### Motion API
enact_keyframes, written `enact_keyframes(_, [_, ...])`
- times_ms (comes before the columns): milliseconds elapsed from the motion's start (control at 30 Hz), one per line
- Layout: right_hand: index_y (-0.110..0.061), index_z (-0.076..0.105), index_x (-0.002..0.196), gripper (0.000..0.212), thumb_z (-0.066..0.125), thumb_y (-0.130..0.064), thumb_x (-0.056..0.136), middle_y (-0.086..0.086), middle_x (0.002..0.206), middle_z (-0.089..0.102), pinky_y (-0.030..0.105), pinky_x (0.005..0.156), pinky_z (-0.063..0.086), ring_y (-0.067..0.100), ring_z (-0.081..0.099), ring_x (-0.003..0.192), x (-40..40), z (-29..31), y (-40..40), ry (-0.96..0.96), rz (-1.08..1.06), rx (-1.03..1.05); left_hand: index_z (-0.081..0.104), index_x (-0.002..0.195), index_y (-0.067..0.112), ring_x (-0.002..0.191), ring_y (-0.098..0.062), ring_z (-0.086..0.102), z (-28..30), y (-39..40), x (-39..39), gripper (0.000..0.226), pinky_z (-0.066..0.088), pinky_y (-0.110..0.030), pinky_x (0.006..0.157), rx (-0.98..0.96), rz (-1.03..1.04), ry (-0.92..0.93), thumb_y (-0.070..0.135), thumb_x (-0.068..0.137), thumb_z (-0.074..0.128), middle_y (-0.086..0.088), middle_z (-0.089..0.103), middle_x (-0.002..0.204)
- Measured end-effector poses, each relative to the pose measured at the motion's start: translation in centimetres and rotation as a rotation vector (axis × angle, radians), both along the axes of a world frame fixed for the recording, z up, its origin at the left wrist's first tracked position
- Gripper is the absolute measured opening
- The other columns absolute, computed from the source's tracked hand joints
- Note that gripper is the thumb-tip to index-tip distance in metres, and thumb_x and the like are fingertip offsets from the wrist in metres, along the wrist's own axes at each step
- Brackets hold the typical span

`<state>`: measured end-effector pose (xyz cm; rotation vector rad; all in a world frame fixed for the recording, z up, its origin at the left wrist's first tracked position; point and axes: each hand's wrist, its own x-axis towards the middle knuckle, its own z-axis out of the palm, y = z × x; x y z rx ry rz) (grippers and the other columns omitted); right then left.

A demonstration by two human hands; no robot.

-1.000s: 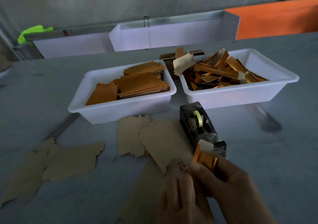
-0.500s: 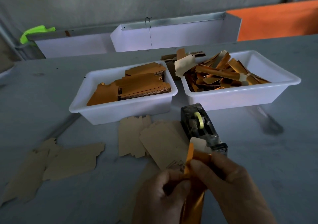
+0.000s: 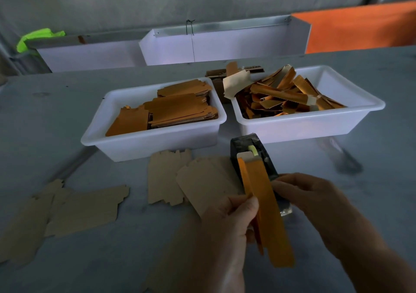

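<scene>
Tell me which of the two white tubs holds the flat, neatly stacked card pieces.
The left white tub: its orange cards lie flat in stacks. The right tub holds a jumbled heap of folded pieces.

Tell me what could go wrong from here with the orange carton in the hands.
1. The orange carton looks only partly folded, with the left hand gripping one edge, so the fold could spring open.
2. The right hand works close beside the tape dispenser. Its fingers might catch the cutter end or knock the dispenser.
3. Loose cardboard blanks lie just beyond the hands and could be swept aside.
</scene>
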<state>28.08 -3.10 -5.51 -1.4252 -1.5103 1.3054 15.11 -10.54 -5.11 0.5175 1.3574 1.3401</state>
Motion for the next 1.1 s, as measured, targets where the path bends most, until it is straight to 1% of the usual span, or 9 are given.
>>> enact_keyframes(200, [-0.016, 0.072, 0.066, 0.017, 0.067, -0.017, 0.082, -0.002, 0.059, 0.069, 0.013, 0.049, 0.044, 0.004, 0.063, 0.052, -0.5, 0.3, -0.2, 0.023, -0.004, -0.012, 0.07, 0.083, 0.005, 0.044, -0.006, 0.047, 0.0, 0.7, 0.6, 0.017, 0.036, -0.015, 0.041, 0.031, 0.002, 0.044, 0.018, 0.09, 0.061, -0.001, 0.058, 0.057])
enact_keyframes(433, [-0.013, 0.072, 0.07, 0.016, 0.065, -0.014, 0.084, 0.002, 0.065, 0.071, 0.024, 0.059, 0.047, 0.008, 0.065, 0.056, -0.7, 0.4, 0.1, 0.045, 0.009, -0.054, 0.071, 0.083, 0.007, 0.046, -0.006, 0.048, -0.1, 0.6, 0.6, 0.018, 0.037, -0.014, 0.043, 0.035, -0.015, 0.061, 0.02, 0.091, 0.061, 0.0, 0.059, 0.06])
enact_keyframes(567, [-0.009, 0.072, 0.066, 0.018, 0.062, -0.022, 0.075, 0.011, 0.071, 0.071, 0.021, 0.056, 0.051, 0.015, 0.067, 0.062, -0.4, 0.4, -0.5, 0.408, 0.004, -0.195, 0.069, 0.085, 0.007, 0.046, -0.005, 0.048, 0.0, 0.4, 0.6, 0.019, 0.038, -0.013, 0.044, 0.037, -0.038, 0.1, 0.021, 0.092, 0.059, 0.001, 0.06, 0.059])
enact_keyframes(633, [-0.007, 0.072, 0.067, 0.023, 0.06, -0.026, 0.07, 0.011, 0.078, 0.072, 0.023, 0.068, 0.052, 0.016, 0.068, 0.074, 0.0, 0.4, -0.6, 0.503, 0.008, -0.229, 0.069, 0.084, 0.008, 0.046, -0.005, 0.048, -0.1, 0.4, 0.6, 0.019, 0.038, -0.013, 0.044, 0.036, -0.038, 0.106, 0.022, 0.092, 0.059, 0.0, 0.061, 0.061])
enact_keyframes(733, [-0.011, 0.075, 0.068, 0.015, 0.065, -0.022, 0.073, -0.006, 0.1, 0.071, 0.03, 0.096, 0.04, 0.003, 0.059, 0.106, 0.4, 0.0, -1.1, 0.332, -0.023, -0.139, 0.069, 0.083, 0.009, 0.047, -0.005, 0.049, -0.1, 0.5, 0.6, 0.019, 0.038, -0.013, 0.044, 0.031, -0.031, 0.108, 0.022, 0.092, 0.059, -0.001, 0.062, 0.064])
enact_keyframes(833, [-0.011, 0.073, 0.067, 0.016, 0.066, -0.013, 0.081, -0.014, 0.115, 0.063, 0.018, 0.083, 0.039, -0.006, 0.056, 0.105, 0.3, -0.4, -1.6, 0.143, -0.106, 0.003, 0.069, 0.084, 0.007, 0.048, -0.006, 0.05, -0.1, 0.5, 0.6, 0.019, 0.039, -0.013, 0.044, 0.041, -0.03, 0.09, 0.021, 0.092, 0.059, -0.002, 0.062, 0.064])
enact_keyframes(967, [-0.013, 0.069, 0.068, 0.013, 0.068, -0.011, 0.081, -0.011, 0.117, 0.058, 0.005, 0.069, 0.039, -0.011, 0.056, 0.089, -0.1, -0.8, -2.2, -0.003, -0.141, 0.136, 0.068, 0.088, 0.004, 0.049, -0.006, 0.05, -0.2, 0.4, 0.5, 0.019, 0.04, -0.013, 0.045, 0.035, -0.048, 0.094, 0.021, 0.092, 0.058, -0.002, 0.062, 0.065])
enact_keyframes(1033, [-0.016, 0.068, 0.064, 0.016, 0.071, -0.01, 0.079, -0.009, 0.118, 0.058, 0.015, 0.077, 0.045, -0.006, 0.058, 0.093, -0.3, -1.0, -2.4, -0.041, -0.154, 0.186, 0.067, 0.088, 0.006, 0.049, -0.006, 0.051, 0.0, 0.5, 0.4, 0.018, 0.04, -0.013, 0.045, 0.038, -0.062, 0.101, 0.021, 0.092, 0.059, -0.001, 0.062, 0.064])
enact_keyframes(1100, [-0.018, 0.068, 0.063, 0.017, 0.072, -0.01, 0.078, -0.007, 0.119, 0.058, 0.033, 0.088, 0.05, 0.005, 0.06, 0.1, -0.5, -1.0, -2.8, -0.067, -0.172, 0.197, 0.066, 0.084, 0.007, 0.049, -0.005, 0.05, 0.1, 0.5, 0.3, 0.017, 0.04, -0.013, 0.045, 0.045, -0.069, 0.113, 0.021, 0.091, 0.059, 0.001, 0.061, 0.063])
